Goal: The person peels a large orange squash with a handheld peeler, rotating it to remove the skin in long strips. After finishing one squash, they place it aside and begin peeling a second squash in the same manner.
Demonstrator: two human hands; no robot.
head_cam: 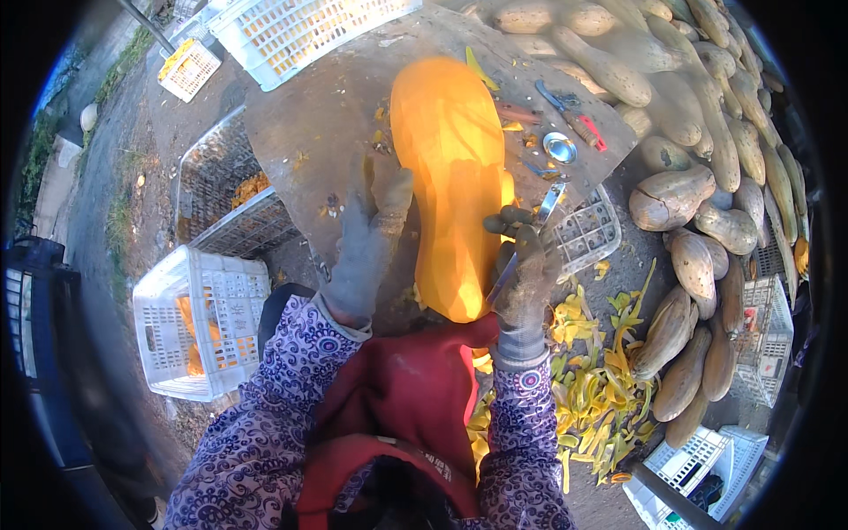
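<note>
A large peeled orange squash [447, 179] lies lengthwise on a worn board [318, 139] before me. My left hand [368, 245], in a grey work glove, is raised left of the squash with fingers apart and holds nothing. At the squash's lower right is my gloved right hand [523, 265], shut on a metal-bladed peeling tool [550, 202]; part of the tool is hidden by the fingers. Right of the squash on the board lie a small metal bowl [560, 148], a knife with a wooden handle [580, 127] and a red-handled tool [593, 132].
Unpeeled squashes [672, 199] are heaped at the right. Peel strips [596, 424] cover the ground below them. A white plastic crate [199, 324] with orange pieces stands at the left, beside a dirty crate [245, 218]. Another white crate [298, 33] is at the top.
</note>
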